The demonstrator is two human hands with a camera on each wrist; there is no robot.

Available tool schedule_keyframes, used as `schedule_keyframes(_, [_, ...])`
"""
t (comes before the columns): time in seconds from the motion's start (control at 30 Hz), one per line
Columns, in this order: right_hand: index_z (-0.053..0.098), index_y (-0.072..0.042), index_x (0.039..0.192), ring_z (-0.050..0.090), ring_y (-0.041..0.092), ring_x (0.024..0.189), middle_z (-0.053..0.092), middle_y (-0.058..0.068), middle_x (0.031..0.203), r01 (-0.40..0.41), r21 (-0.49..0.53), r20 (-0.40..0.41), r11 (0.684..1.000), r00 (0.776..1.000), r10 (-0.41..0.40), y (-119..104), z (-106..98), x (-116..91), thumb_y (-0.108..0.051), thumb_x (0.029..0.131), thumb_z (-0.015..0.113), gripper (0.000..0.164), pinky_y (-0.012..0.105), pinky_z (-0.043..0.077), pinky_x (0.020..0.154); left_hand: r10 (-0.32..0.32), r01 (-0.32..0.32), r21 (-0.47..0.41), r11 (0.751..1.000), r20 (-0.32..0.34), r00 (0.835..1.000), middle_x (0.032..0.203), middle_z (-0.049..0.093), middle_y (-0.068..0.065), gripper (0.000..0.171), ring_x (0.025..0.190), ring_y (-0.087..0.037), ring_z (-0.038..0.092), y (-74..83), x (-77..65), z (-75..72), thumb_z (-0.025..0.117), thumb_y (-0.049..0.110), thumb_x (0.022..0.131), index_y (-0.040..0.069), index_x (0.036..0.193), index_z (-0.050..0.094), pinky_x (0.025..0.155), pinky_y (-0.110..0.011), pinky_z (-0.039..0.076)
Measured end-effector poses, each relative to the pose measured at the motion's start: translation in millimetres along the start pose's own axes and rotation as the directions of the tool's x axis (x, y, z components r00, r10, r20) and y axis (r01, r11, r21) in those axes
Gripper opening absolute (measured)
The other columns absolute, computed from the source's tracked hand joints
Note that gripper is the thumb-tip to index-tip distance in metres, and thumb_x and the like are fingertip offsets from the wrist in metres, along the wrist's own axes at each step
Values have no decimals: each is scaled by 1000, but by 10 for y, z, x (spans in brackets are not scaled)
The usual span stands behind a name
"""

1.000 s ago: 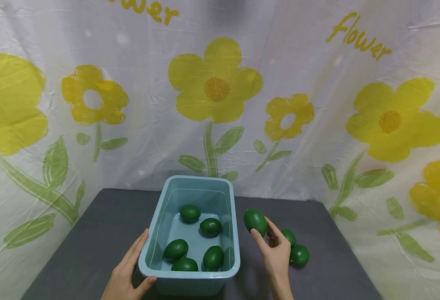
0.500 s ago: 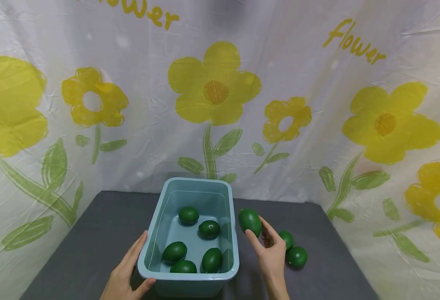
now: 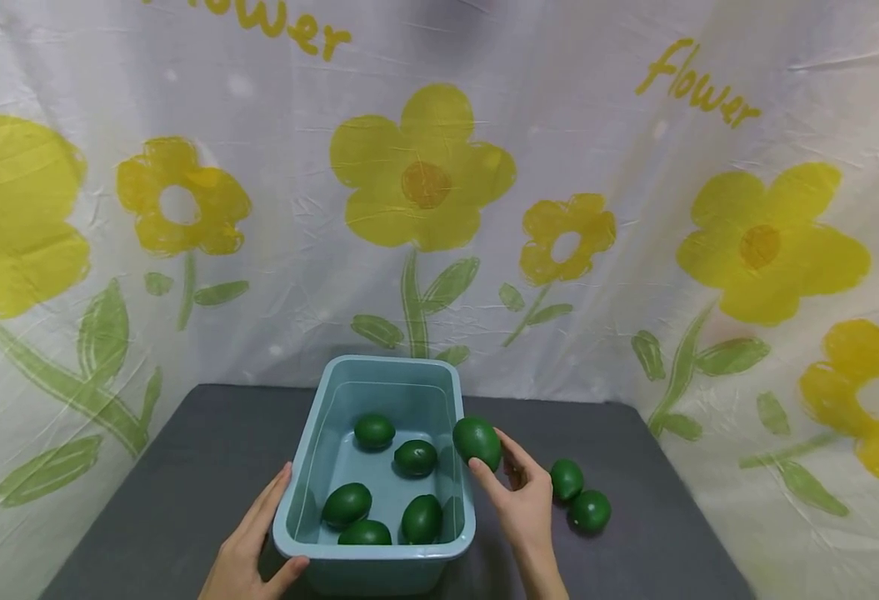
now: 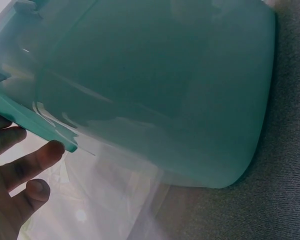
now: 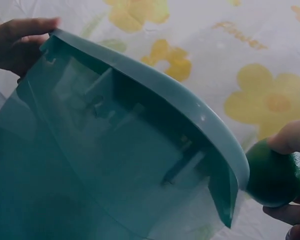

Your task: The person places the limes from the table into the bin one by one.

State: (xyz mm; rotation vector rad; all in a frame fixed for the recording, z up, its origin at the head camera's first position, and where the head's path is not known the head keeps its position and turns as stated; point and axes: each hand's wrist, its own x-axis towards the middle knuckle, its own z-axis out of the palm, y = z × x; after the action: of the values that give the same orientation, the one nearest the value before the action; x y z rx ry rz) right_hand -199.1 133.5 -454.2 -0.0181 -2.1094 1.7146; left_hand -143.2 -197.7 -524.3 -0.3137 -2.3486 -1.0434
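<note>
A light blue plastic tub (image 3: 374, 552) stands in front of me with several dark green limes in it, one of them a lime (image 3: 375, 431) toward the far end. My left hand (image 3: 247, 542) rests against the tub's near left corner, fingers along the left side and thumb at the front rim; the left wrist view shows its fingertips (image 4: 52, 150) right at the rim. My right hand (image 3: 521, 496) pinches a lime (image 3: 476, 442) between thumb and fingers at the tub's right rim. In the right wrist view this lime (image 5: 272, 175) overlaps the rim's end.
Two more limes lie on the dark grey tabletop (image 3: 656, 517) to the right of my right hand, the nearer one a lime (image 3: 590, 511) beside the farther lime (image 3: 566, 480). A white curtain (image 3: 289, 275) printed with yellow flowers encloses the table's back and sides.
My right hand has moved left with the lime, from beside the tub to its right rim. The left hand stays at the tub's corner. The view has shifted slightly.
</note>
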Motion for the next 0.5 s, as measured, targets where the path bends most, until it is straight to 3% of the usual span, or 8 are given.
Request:
schedule_keyframes(0.1, [76,-14,132,62,14,94,79,3,117,-1,-7,29,1000,1000,1,-10,22,1,-20,87,90,48,24,49,85,-16,16,30,999,2,1000,163,49,-7,103,139,22,28,10,-12,3,91,26,81,23,167,36,102,-1,28])
schedule_keyframes(0.3, [77,-14,131,72,14,100,80,0,113,38,-41,104,998,994,-33,-15,86,11,-22,87,90,46,27,53,86,-33,33,19,999,6,999,161,50,-15,101,137,23,27,24,-6,2,90,26,82,20,167,37,102,-1,25])
schedule_keyframes(0.5, [78,-17,128,66,10,93,80,-4,109,86,-121,122,989,990,-71,-18,117,27,-25,83,92,47,26,51,82,-17,17,9,1000,4,1000,164,48,-10,101,138,22,27,18,4,12,90,25,82,21,167,36,103,0,25])
